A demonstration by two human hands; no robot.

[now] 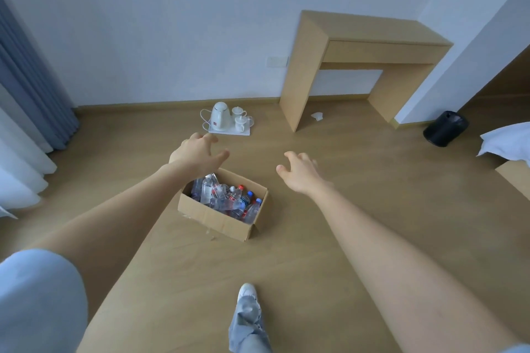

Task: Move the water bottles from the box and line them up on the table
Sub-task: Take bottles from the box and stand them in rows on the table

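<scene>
The open brown cardboard box (220,219) sits on the wooden floor (315,243) before me, clear plastic water bottles (229,199) heaped inside. My left hand (198,155) is above its far corner, my right hand (301,173) off to its right. Behind stands a flat white kettle tray (245,133); right of that, the light wooden table (372,28) against the wall (172,23).

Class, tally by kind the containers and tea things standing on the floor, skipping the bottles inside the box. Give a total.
Cardboard box: 1
Kettle: 1
Cups: 2
Tray: 1
Black bin: 1
Total: 6
</scene>
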